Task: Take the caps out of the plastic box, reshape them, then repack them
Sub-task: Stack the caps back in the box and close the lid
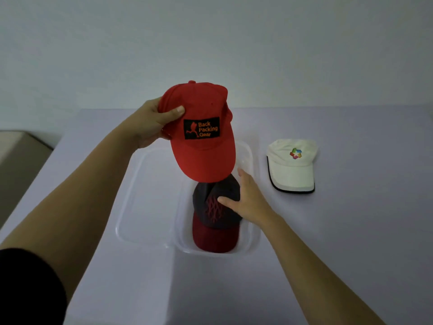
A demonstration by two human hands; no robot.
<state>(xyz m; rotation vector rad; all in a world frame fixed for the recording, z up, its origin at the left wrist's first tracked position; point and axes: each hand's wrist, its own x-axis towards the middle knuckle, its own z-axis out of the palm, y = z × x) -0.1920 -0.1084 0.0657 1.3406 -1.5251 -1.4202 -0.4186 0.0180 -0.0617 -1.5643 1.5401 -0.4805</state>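
Three caps to report, quick rundown. Got the red cap (201,146) lifted clear of the table (351,231), up over the 12 o'clock end of the plastic box (254,235), brim pointing down toward 6, black "Back Packing Gear" patch facing the camera. Gripping it at the crown's 9 o'clock side with the left hand (150,125): thumb (174,112) pressed across the front, other fingers curled round behind, mostly hidden. Down inside the box, in its 3 o'clock half: the dark cap (215,221) with a red stitched pattern and a maroon brim, brim toward 6. Resting the right hand (250,200) on that crown from 3 o'clock, thumb laid flat on the stitching and spread wide from the straight index finger; rest of the fingers out of sight behind the cap. Over at 2 o'clock from the box, apart from it, flat on the table: the white cap (290,170) with a multicoloured logo and dark-edged brim. Black sleeve (28,285) down at 7 o'clock of the view.
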